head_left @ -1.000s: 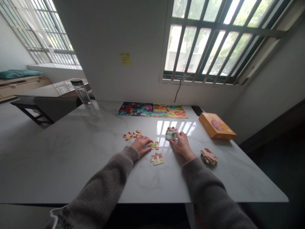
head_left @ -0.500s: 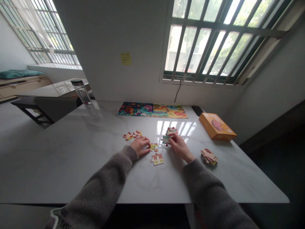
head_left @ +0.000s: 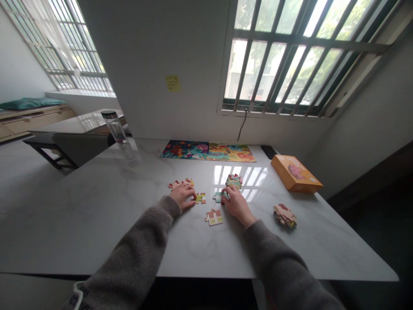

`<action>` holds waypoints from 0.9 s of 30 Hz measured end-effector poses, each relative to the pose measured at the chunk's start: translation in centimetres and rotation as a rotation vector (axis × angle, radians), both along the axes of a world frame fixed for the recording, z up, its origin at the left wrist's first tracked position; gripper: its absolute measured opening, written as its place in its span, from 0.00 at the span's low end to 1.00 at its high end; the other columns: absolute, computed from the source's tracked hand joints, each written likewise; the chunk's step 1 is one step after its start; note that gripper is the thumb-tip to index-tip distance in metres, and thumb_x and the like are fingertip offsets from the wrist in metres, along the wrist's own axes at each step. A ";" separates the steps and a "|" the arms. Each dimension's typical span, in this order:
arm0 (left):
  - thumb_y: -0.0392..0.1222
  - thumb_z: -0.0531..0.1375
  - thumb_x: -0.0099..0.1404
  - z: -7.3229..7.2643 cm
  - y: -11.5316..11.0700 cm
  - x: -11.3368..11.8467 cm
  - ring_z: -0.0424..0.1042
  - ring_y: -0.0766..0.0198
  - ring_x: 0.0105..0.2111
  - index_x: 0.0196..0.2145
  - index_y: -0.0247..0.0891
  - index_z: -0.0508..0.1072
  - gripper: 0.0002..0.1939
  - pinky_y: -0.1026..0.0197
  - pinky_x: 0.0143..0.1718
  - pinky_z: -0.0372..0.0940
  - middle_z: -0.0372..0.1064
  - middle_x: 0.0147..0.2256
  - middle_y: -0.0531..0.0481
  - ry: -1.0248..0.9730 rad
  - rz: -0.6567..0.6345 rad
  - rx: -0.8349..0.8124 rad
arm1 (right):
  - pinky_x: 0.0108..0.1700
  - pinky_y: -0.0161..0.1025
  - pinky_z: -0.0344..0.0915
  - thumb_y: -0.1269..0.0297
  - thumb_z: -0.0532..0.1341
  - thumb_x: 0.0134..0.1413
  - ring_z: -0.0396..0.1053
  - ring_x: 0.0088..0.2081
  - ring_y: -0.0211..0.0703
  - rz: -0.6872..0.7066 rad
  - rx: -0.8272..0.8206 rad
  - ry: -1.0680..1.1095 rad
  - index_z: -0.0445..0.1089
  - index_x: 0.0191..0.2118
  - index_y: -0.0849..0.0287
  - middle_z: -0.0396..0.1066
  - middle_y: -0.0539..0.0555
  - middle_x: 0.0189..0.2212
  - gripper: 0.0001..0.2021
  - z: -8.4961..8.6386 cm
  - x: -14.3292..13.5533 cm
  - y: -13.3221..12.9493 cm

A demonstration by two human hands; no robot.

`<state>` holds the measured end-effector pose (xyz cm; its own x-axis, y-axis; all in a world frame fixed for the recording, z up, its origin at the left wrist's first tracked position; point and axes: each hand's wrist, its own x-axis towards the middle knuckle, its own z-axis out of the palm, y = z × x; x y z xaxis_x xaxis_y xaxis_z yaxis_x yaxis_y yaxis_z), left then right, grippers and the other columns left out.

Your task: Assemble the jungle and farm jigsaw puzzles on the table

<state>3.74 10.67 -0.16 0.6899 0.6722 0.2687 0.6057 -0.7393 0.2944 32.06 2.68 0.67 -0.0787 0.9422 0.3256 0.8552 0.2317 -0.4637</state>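
Observation:
My left hand point(head_left: 183, 196) is closed on the edge of a yellow-green puzzle piece point(head_left: 200, 198) lying on the table. Just behind that hand are joined or overlapping pink and red puzzle pieces point(head_left: 180, 183), partly covered by it. The fingers of my right hand point(head_left: 238, 204) grip a pale green puzzle piece point(head_left: 218, 197), held at or just above the tabletop. Beyond my right hand sits a stack of puzzle pieces point(head_left: 234, 180). Nearer me, between both hands, a brown, cream and green puzzle piece point(head_left: 214, 218) lies flat, untouched.
On the marble-patterned table point(head_left: 129, 241), a pile of pieces point(head_left: 285, 215) lies to the right. An orange box point(head_left: 296, 173) and a black phone point(head_left: 268, 151) are behind it. Two colourful picture sheets point(head_left: 208, 150) lie by the wall. A clear bottle point(head_left: 115, 129) stands at back left.
My left hand has slid left with the yellow-green piece. My right hand has brought the pale green piece left and nearer me, away from the stack.

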 end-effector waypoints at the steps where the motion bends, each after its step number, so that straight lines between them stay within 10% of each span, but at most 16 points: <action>1: 0.44 0.66 0.59 0.0 0.0 0.0 0.68 0.52 0.47 0.35 0.42 0.78 0.06 0.49 0.55 0.60 0.73 0.43 0.48 -0.007 0.002 -0.003 | 0.42 0.41 0.65 0.67 0.58 0.62 0.68 0.39 0.46 0.008 0.007 -0.009 0.70 0.46 0.56 0.68 0.57 0.43 0.09 0.0 0.0 0.0; 10: 0.44 0.66 0.59 -0.3 0.2 0.1 0.70 0.52 0.47 0.35 0.43 0.78 0.06 0.50 0.54 0.61 0.74 0.42 0.48 -0.067 0.005 0.011 | 0.46 0.42 0.68 0.73 0.58 0.57 0.70 0.41 0.44 0.325 -0.025 0.176 0.70 0.50 0.56 0.71 0.57 0.48 0.16 0.4 2.8 0.6; 27: 0.46 0.66 0.60 -0.3 -0.2 0.6 0.67 0.52 0.48 0.36 0.45 0.79 0.07 0.49 0.53 0.58 0.75 0.43 0.50 -0.039 0.026 0.004 | 0.55 0.50 0.66 0.76 0.61 0.51 0.64 0.51 0.52 0.344 0.082 -0.003 0.62 0.61 0.53 0.62 0.59 0.48 0.31 0.6 1.8 0.0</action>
<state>4.29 10.44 -0.44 0.6612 0.6885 0.2980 0.6126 -0.7248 0.3154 33.81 2.70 1.31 -0.3885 0.8309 0.3983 0.7218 0.5431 -0.4290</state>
